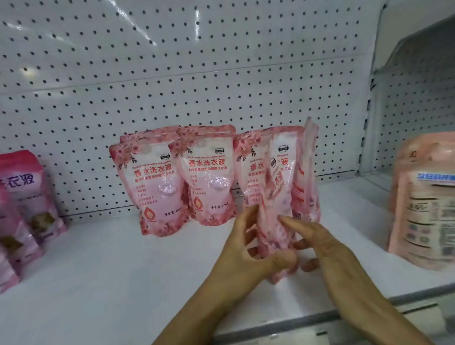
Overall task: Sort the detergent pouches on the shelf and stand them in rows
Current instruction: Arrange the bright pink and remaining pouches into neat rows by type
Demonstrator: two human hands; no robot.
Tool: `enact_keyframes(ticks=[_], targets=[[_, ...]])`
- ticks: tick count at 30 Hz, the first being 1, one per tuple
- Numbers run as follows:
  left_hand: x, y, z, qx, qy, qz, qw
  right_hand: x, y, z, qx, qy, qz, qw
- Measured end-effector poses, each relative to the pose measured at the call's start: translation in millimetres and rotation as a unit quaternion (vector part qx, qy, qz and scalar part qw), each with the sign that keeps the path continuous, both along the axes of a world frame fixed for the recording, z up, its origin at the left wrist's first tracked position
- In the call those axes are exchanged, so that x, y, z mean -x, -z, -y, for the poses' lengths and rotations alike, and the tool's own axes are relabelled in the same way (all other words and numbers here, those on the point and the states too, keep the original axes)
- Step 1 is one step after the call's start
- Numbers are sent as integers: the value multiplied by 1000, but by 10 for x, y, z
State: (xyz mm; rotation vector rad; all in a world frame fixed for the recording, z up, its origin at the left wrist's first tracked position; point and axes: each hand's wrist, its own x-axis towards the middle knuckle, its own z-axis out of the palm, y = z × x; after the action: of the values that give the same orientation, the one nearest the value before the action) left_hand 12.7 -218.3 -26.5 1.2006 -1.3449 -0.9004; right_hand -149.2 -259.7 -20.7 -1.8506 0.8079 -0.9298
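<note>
Centrally, one pink detergent pouch (275, 217), blurred, edge turned toward the camera, held low between both hands just above the white shelf (105, 271). Left hand (244, 253): fingers spread and curled round the pouch's left side, thumb across its lower front. Right hand (318, 247): fingers extended along the pouch's right side, fingertips touching it; whether they grip or merely steady it cannot be told.

Directly behind the held item: a standing pouch (251, 170) of the same pink print, face forward, with a further pouch (307, 170) beside it on the right, turned edge-on and leaning.

Left of these: two upright pouches (156, 186) and (209, 182), side by side, faces forward, each with another standing behind it against the pegboard back panel (184, 66).

Far left of shelf: darker magenta pouches (17, 207), standing in a staggered file.

Far right: pale peach pouches (441, 203), blurred, back labels showing.
</note>
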Motion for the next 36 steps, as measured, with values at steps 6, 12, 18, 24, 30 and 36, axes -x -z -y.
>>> enact_keyframes(ticks=[6, 12, 18, 24, 30, 36], targets=[[-121, -43, -31, 53, -198, -161, 965, -111, 100, -200, 84, -105, -106, 985], [-511, -103, -140, 28, -307, -217, 926, -189, 44, 126, 74, 33, 55, 995], [-1159, -181, -238, 34, -384, -229, 894, -408, -47, 722, 10, 78, 84, 993], [-1632, -164, -162, 31, -349, -196, 916, -660, -52, 920, -23, 140, 114, 983], [-1753, -57, -137, 15, -334, -218, 917, -725, -40, 913, -47, 86, 75, 992], [-1752, -9, -207, 61, -317, -210, 923, -1050, -31, 753, -41, 11, 85, 996]])
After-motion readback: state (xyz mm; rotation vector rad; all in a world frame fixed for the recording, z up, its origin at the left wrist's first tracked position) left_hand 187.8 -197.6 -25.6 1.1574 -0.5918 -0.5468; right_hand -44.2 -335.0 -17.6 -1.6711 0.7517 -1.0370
